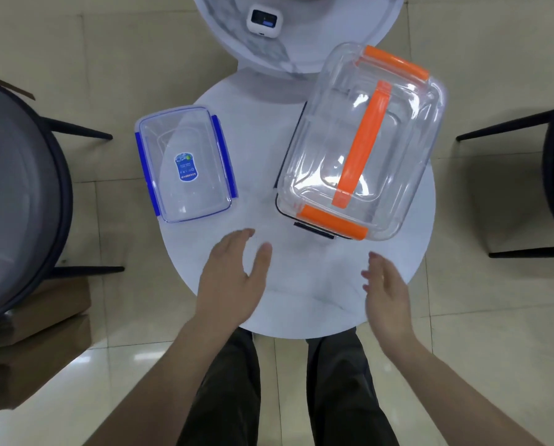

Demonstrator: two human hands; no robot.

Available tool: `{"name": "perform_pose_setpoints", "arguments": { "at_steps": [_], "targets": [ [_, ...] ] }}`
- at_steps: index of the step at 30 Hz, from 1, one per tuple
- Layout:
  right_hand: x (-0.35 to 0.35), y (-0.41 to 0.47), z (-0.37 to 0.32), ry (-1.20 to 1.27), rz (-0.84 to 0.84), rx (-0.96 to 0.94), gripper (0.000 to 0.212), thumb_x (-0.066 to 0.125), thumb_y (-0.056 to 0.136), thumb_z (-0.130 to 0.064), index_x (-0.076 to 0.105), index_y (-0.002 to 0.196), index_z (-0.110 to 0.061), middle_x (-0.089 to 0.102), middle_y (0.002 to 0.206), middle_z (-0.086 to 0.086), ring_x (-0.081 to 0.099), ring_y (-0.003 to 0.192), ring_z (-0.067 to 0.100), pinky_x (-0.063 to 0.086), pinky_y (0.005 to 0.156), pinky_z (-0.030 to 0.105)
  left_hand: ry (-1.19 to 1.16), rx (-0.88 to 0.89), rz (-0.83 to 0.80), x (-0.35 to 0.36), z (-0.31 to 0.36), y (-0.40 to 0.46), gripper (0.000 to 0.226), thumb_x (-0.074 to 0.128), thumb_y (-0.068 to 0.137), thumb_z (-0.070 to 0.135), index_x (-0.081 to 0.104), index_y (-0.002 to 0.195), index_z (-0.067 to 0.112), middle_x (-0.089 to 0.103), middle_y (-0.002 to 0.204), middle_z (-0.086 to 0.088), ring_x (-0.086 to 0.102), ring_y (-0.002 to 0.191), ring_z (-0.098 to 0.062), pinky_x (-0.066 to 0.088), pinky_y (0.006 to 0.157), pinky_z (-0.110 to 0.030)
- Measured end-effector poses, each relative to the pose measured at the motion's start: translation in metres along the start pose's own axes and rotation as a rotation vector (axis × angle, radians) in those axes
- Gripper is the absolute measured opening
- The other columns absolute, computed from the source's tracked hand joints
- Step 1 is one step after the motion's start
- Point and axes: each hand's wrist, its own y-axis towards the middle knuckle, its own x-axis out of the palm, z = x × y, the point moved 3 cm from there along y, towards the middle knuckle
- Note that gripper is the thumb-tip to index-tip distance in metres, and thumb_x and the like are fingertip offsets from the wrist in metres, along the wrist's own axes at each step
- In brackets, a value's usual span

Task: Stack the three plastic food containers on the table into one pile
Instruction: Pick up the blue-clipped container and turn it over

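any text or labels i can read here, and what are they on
Nothing is legible.
Blue sticker on the lid of the blue-clip container: lines of small white print, too blurred to read.
White device on the far table: dark screen, no readable characters.
Orange-handled container: no text visible.

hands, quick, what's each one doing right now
Left hand: open, holding nothing, above the table.
Right hand: open, empty, slightly blurred.
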Motion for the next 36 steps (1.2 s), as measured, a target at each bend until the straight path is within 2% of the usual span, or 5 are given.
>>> {"name": "perform_pose_setpoints", "arguments": {
  "at_steps": [5,11,21,27,36],
  "targets": [
    [0.031,-0.030,0.025,-0.670,-0.221,-0.354,0.058,0.042,0.102,-0.045,0.032,0.156,-0.025,0.023,0.167,-0.002,0.030,0.151,0.020,0.032,0.119,0.038,0.249,0.059,-0.121,0.009,-0.030,-0.018,0.059,0.051,0.096,0.049,0.046,0.149,0.024,0.038,0.161,0.003,0.031,0.150,-0.018,0.023,0.122,-0.033],
    [0.077,-0.035,0.008,-0.912,-0.357,-0.620,0.083,0.024,0.091,-0.070,0.001,0.160,-0.032,-0.012,0.169,-0.005,-0.013,0.155,0.019,-0.010,0.122,0.036,0.399,0.086,-0.103,-0.001,-0.054,-0.019,0.081,0.032,0.088,0.067,0.021,0.159,0.030,0.002,0.170,0.006,-0.005,0.157,-0.016,-0.009,0.123,-0.034],
    [0.123,-0.034,-0.031,-0.887,-0.393,-0.650,0.086,0.026,0.089,-0.070,-0.009,0.158,-0.032,-0.014,0.169,-0.004,-0.013,0.156,0.019,-0.003,0.127,0.039,0.293,0.015,-0.010,-0.037,-0.081,-0.007,0.087,0.042,0.085,0.067,0.017,0.160,0.029,0.003,0.170,0.008,-0.003,0.157,-0.014,0.002,0.124,-0.033],
    [0.150,-0.032,-0.058,-0.848,-0.412,-0.667,0.088,0.046,0.096,-0.059,-0.013,0.156,-0.033,-0.015,0.169,-0.003,-0.013,0.156,0.020,-0.007,0.123,0.031,0.250,0.024,0.056,-0.059,-0.087,0.015,0.090,0.049,0.086,0.065,0.016,0.160,0.026,0.010,0.170,0.005,0.005,0.157,-0.017,0.012,0.124,-0.037],
    [0.205,0.004,-0.124,-0.740,-0.369,-0.667,0.096,0.057,0.094,-0.054,-0.005,0.160,-0.023,-0.006,0.170,0.008,-0.004,0.157,0.026,0.012,0.127,0.043,0.092,0.007,0.151,-0.095,-0.093,0.088,0.097,0.067,0.079,0.059,0.022,0.158,0.026,0.024,0.167,0.004,0.015,0.155,-0.020,0.029,0.122,-0.046]
  ]
}}
